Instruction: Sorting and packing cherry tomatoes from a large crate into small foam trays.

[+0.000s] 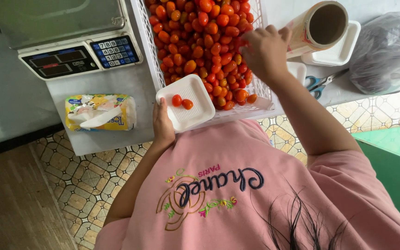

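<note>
Half-hidden tomatoes (209, 37) under right hand (265, 51)

White foam tray (195, 109); two cherry tomatoes (182, 102) inside

Left hand (162, 124) under white foam tray (195, 99), right hand (265, 52) among crate's cherry tomatoes (204, 41).

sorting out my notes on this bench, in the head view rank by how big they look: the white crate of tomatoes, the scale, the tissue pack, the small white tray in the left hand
1. white crate
2. scale, cut off by the frame edge
3. tissue pack and small white tray look about alike; the tray is held up nearer the camera by the left hand, so unranked
</note>
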